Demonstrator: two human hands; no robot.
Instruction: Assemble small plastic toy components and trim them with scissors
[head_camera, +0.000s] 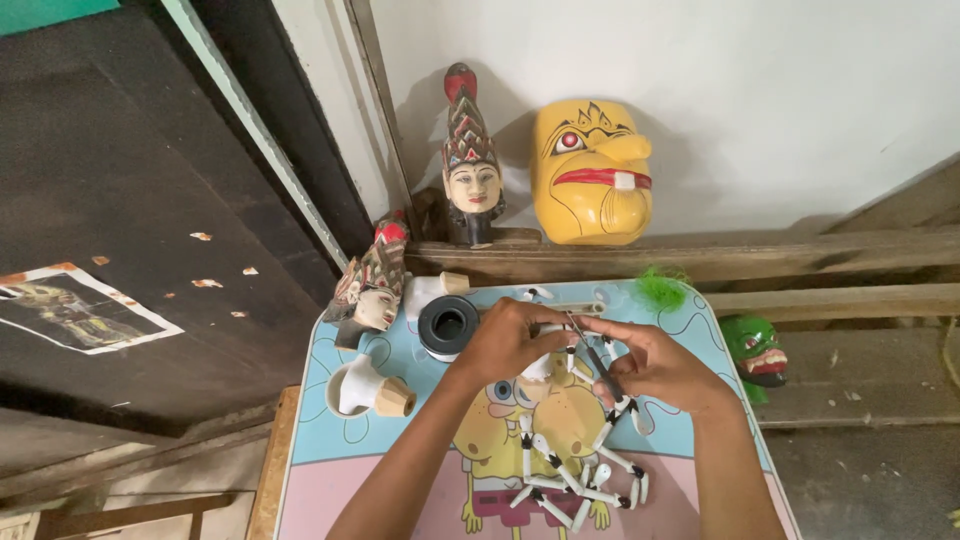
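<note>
My left hand (507, 340) and my right hand (655, 365) meet over a small table (330, 440) with a cartoon print on its top. The left hand pinches a small white carved piece (553, 330). A thin dark brush (597, 358) sits in the fingers of the right hand, its tip at that white piece. Below the hands lie several small white pieces with black tips (575, 480), scattered on the tabletop.
A black paint pot (448, 326) and a white wooden bottle-shaped part (368, 390) stand left of the hands. A painted puppet head (372, 288) lies at the table's back corner. Another puppet head (471, 165), a yellow mask (590, 175), a green mask (757, 352) and green fluff (660, 288) sit behind.
</note>
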